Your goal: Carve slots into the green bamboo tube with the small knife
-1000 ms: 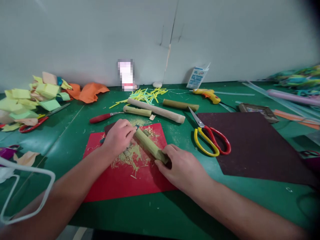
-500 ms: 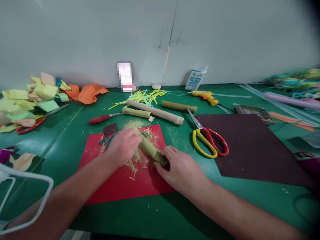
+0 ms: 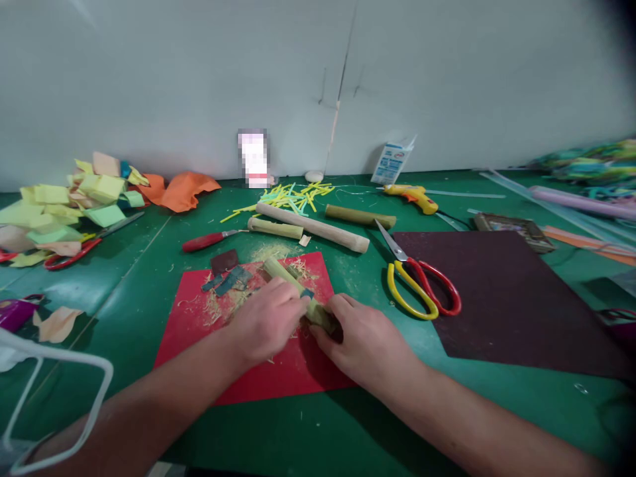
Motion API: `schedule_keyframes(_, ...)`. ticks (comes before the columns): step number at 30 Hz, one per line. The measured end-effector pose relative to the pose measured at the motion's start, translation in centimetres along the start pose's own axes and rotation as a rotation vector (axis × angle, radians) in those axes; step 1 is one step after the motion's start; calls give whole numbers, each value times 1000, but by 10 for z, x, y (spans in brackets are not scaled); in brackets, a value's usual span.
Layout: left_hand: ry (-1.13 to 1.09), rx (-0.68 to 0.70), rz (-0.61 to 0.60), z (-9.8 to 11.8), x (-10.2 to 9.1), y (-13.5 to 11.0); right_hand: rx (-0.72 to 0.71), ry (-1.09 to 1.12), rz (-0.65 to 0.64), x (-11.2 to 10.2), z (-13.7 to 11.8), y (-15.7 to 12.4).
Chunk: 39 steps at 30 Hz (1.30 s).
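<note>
My right hand (image 3: 365, 338) is closed round the near end of a green bamboo stick (image 3: 285, 278) that lies slanted on a red mat (image 3: 258, 371). Beside it, my left hand (image 3: 268, 321) is closed on a small dark blade-like tool (image 3: 307, 293) pressed against the stick near my right hand. Pale shavings (image 3: 218, 306) lie scattered over the mat. A few dark scraps (image 3: 229, 279) sit on the mat's far left part.
Yellow-and-red scissors (image 3: 417, 281) lie right of the mat beside a dark brown sheet (image 3: 511, 298). Behind are three more sticks (image 3: 313, 226), a red-handled knife (image 3: 209, 240), a glue gun (image 3: 412, 195), coloured strips (image 3: 291, 195) and a paper pile (image 3: 64, 209) at the far left.
My left hand has slid down the bamboo stick from its far end toward my right hand, uncovering the dark scraps. My right hand has kept its hold.
</note>
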<state>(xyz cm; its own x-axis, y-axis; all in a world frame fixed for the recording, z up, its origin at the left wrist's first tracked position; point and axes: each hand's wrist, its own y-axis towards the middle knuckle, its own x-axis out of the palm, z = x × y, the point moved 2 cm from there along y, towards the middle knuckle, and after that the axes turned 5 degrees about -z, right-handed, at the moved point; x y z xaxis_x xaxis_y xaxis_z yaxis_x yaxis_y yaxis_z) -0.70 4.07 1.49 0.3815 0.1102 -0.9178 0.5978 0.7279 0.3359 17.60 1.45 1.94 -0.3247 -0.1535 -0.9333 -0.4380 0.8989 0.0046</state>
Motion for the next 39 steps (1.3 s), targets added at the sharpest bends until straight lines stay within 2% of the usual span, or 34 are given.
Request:
schedule_keyframes(4, 58, -124, 195, -8, -5, -1, 6, 15, -16, -1, 0, 2)
schedule_keyframes(5, 80, -135, 193, -8, -5, 0, 6, 11, -21, -1, 1, 2)
schedule_keyframes(8, 47, -37, 21, -1, -1, 2, 3, -17, -19, 0, 2, 2)
schedule_keyframes(9, 34, -12, -1, 1, 0, 2, 1, -23, -14, 0, 2, 2)
schedule_keyframes(13, 91, -120, 155, -1, -4, 2, -1, -37, -15, -1, 1, 1)
schedule_keyframes(17, 70, -20, 12, -2, 0, 1, 1, -56, -23, -1, 1, 2)
schedule_keyframes(18, 72, -12, 42, -3, -1, 1, 1, -57, -19, -1, 1, 3)
schedule_keyframes(21, 123, -118, 191, -10, -4, 2, 9, -65, -14, -1, 1, 4)
schedule_keyframes(22, 130, -109, 188, -9, -4, 2, 11, -72, -18, -1, 1, 4)
schedule_keyframes(26, 70, 17, 21, -4, 0, 2, 13, -79, -43, -2, 0, 2)
schedule_keyframes(30, 126, -99, 176, -9, -5, 2, 22, -87, -48, -3, 0, 2)
schedule_keyframes(34, 76, -13, 37, 2, -2, 1, 13, -119, -53, -2, 0, 3)
schedule_keyframes(36, 57, -15, 72, 2, -3, 2, 19, -129, -48, -2, 0, 3)
schedule_keyframes(39, 90, -105, 168, -11, -8, 3, 30, -130, -48, -3, 0, 1)
